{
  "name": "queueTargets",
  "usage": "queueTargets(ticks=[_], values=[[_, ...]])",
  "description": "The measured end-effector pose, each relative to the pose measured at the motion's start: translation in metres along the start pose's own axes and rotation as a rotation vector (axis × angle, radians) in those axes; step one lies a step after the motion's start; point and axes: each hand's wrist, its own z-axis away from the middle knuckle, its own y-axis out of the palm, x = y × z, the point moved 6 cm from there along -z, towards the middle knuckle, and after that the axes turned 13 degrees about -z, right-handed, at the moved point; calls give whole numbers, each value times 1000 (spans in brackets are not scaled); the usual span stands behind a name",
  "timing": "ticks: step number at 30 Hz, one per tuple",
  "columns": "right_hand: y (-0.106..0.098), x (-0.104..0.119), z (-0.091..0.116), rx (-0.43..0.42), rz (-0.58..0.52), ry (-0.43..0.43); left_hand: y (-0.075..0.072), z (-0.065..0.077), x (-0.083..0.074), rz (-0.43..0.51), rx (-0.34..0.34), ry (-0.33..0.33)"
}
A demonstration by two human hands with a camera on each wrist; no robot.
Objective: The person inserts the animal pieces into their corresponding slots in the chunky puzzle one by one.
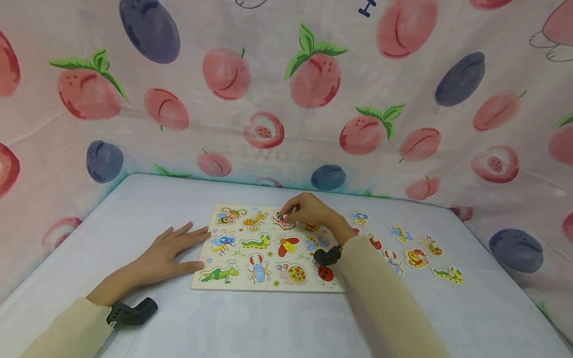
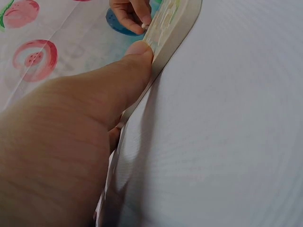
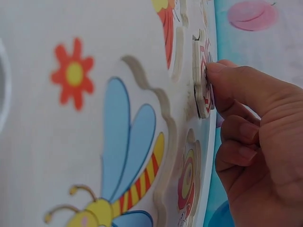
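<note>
A wooden insect puzzle board (image 1: 277, 254) lies flat on the table, its shallow recesses printed with insects. My right hand (image 1: 309, 210) pinches a red-and-white striped puzzle piece (image 3: 202, 78) between thumb and fingertips. That piece sits at its matching recess in the board's back row, with one edge standing a little above the surface in the right wrist view. Fingers spread, my left hand (image 1: 167, 256) rests at the board's left side. Its thumb (image 2: 137, 56) touches the board's edge in the left wrist view.
To the right of the board several loose insect pieces lie scattered, among them a green caterpillar (image 1: 449, 275), a snail (image 1: 431, 245) and a red-and-yellow butterfly (image 1: 417, 258). A fruit-print cloth (image 1: 277, 99) hangs behind the white tabletop (image 1: 250, 323).
</note>
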Motion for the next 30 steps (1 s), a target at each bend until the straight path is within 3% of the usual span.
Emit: queueTargets(ticks=[18, 30], values=[[0, -2, 0, 1, 26, 24, 1, 0, 1, 4, 0, 4], [-1, -2, 1, -19, 29, -21, 1, 0, 1, -4, -6, 14]])
